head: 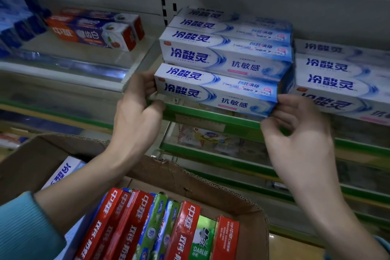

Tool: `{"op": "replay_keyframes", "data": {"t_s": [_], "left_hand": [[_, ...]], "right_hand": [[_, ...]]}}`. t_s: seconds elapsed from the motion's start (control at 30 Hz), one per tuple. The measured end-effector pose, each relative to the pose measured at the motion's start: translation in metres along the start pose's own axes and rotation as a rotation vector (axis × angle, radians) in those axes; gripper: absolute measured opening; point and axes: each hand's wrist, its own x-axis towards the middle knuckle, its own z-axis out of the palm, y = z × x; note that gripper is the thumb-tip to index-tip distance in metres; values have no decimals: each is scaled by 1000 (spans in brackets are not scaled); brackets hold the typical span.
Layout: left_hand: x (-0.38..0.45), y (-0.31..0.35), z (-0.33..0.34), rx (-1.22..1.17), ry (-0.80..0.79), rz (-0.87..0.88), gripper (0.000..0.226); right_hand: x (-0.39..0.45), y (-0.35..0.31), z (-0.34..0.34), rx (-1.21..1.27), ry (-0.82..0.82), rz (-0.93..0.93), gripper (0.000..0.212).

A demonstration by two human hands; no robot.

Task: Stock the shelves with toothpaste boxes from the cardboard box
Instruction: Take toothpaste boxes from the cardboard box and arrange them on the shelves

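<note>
A white-and-blue toothpaste box (215,91) lies lengthwise at the front edge of the green-trimmed shelf (211,117). My left hand (137,107) grips its left end with thumb and curled fingers. My right hand (295,133) is at its right end, fingertips touching the lower right corner, fingers loosely curled. Behind it stands a stack of the same boxes (228,48). Below, the cardboard box (190,177) holds several red and green toothpaste boxes (147,226) standing on end, plus a white-and-blue one (63,172) at its left.
More white-and-blue boxes (337,78) are stacked to the right on the same shelf. Orange-and-purple toothpaste boxes (95,31) lie on the left shelf bay, blue packs (19,21) beside them. Lower shelves with green trim (232,154) hold other goods.
</note>
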Motion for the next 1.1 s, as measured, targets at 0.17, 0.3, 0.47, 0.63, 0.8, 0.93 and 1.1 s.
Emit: {"op": "replay_keyframes", "data": {"t_s": [0.17,0.3,0.47,0.63,0.8,0.93,1.1], "left_hand": [[-2,3,-11,25,-75,-27,52],[-22,8,-31,98,-53,-53,61],[-53,12,-75,174,34,-120,63],[-93,8,-139,348,69,-220,56],[-126,-11,-195,439,92,-363,60],[-134,-38,-212,457,56,-514,54],[-124,-83,-224,497,-75,-623,52]], "right_hand": [[2,-1,-3,49,-12,55,36],[-11,-9,-4,58,-12,53,40],[-50,-33,5,65,-56,-46,39],[-92,-60,26,46,-281,-31,37],[-134,-81,51,-51,-563,10,38],[-162,-84,83,-112,-732,71,42],[-188,-75,139,-195,-767,151,40]]}}
